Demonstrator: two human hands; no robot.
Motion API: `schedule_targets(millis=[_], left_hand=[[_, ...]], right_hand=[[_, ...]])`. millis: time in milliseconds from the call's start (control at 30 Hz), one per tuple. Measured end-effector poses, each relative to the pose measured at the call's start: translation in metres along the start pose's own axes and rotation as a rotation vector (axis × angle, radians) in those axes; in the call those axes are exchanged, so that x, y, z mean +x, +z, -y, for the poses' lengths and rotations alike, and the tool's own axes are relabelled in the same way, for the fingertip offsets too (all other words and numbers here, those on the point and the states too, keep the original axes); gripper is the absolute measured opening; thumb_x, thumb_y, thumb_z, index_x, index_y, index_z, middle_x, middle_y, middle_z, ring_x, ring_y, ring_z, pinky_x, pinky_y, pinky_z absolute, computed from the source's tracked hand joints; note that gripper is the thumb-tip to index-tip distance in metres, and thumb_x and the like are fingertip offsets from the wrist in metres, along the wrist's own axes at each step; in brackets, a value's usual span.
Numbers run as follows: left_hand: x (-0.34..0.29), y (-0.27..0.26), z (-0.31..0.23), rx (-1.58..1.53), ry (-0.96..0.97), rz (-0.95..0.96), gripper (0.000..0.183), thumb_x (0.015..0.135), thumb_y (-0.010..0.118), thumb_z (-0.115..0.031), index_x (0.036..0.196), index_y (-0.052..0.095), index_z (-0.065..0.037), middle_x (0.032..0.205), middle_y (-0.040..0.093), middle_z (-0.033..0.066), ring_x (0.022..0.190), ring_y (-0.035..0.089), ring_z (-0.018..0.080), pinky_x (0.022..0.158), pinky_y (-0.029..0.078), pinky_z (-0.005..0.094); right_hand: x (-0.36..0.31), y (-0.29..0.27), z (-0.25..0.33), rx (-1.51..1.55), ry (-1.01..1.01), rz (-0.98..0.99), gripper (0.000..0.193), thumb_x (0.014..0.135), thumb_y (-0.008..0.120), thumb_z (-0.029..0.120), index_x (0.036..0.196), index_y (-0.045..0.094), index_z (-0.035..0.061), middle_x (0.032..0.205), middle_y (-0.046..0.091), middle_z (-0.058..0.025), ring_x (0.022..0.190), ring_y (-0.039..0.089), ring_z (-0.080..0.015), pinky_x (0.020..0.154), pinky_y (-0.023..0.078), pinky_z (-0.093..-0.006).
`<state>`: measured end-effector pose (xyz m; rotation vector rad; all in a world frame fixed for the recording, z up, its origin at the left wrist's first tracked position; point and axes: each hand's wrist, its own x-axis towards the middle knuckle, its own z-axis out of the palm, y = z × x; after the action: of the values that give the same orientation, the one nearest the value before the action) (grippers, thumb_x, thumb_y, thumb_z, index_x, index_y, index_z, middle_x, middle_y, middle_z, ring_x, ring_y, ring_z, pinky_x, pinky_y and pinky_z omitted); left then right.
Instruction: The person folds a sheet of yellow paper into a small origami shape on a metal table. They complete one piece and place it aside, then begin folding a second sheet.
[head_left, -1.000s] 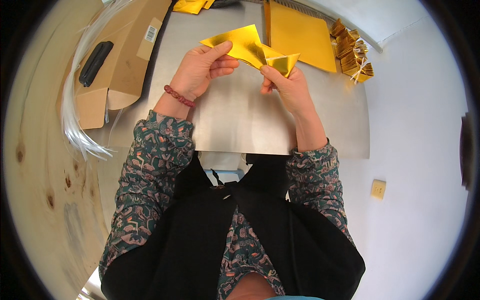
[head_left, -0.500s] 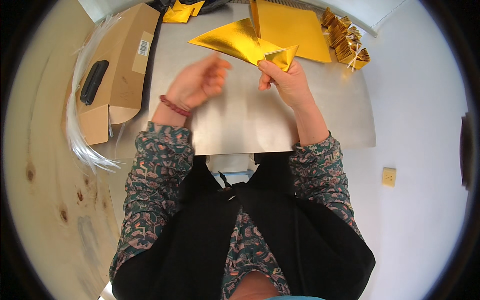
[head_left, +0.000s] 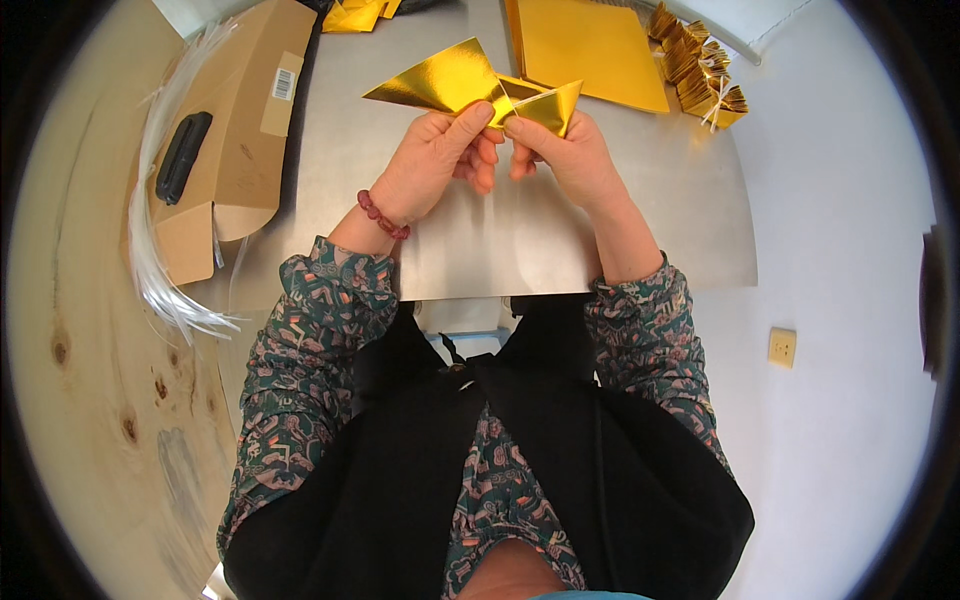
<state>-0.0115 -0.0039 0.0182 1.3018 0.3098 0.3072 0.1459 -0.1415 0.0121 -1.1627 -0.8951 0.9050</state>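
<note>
**One folded gold sheet [head_left: 440, 82], upper centre of the frame**

Left hand [head_left: 432, 158]: grip pinching the sheet near its middle, thumb uppermost. Right hand [head_left: 575, 158]: grip pinching the same sheet just beside, thumb likewise uppermost. The sheet's pointed end extends leftward above the silvery counter [head_left: 500, 240]. Upper right: flat gold stack [head_left: 595, 55], with tied gold bundles [head_left: 700, 78] beside it. Upper left: cardboard box [head_left: 243, 150] with white strands [head_left: 152, 275] along it.
</note>
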Motion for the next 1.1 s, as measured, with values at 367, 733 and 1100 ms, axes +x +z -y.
schedule_targets(millis=[367,733,1100], left_hand=[[-0.001,0.0,-0.003,0.018,0.028,-0.029,0.042,0.108,0.059,-0.042,0.092,0.071,-0.005,0.074,0.067,-0.0005,0.056,0.059,0.0086,0.057,0.049,0.0227],[-0.002,0.001,-0.003,-0.165,0.029,0.013,0.034,0.105,0.066,-0.033,0.087,0.07,-0.004,0.073,0.065,0.0008,0.06,0.061,0.0093,0.054,0.049,0.0242],[-0.005,0.011,-0.004,-0.127,0.03,0.001,0.018,0.104,0.068,-0.024,0.105,0.072,-0.006,0.082,0.069,0.0009,0.069,0.06,0.0072,0.057,0.047,0.0199]], right_hand=[[0.0,0.002,-0.001,0.05,0.004,0.021,0.017,0.101,0.071,0.022,0.101,0.071,0.0048,0.077,0.071,-0.003,0.066,0.069,-0.0124,0.062,0.053,-0.0249],[-0.001,0.003,-0.003,0.029,-0.012,0.055,0.021,0.101,0.072,0.027,0.099,0.073,0.0055,0.075,0.07,-0.001,0.064,0.068,-0.0103,0.059,0.049,-0.0231],[-0.005,0.0,-0.003,-0.136,-0.043,0.012,0.031,0.098,0.074,0.023,0.119,0.07,0.0012,0.091,0.071,-0.0016,0.075,0.067,-0.0093,0.068,0.053,-0.0243]])
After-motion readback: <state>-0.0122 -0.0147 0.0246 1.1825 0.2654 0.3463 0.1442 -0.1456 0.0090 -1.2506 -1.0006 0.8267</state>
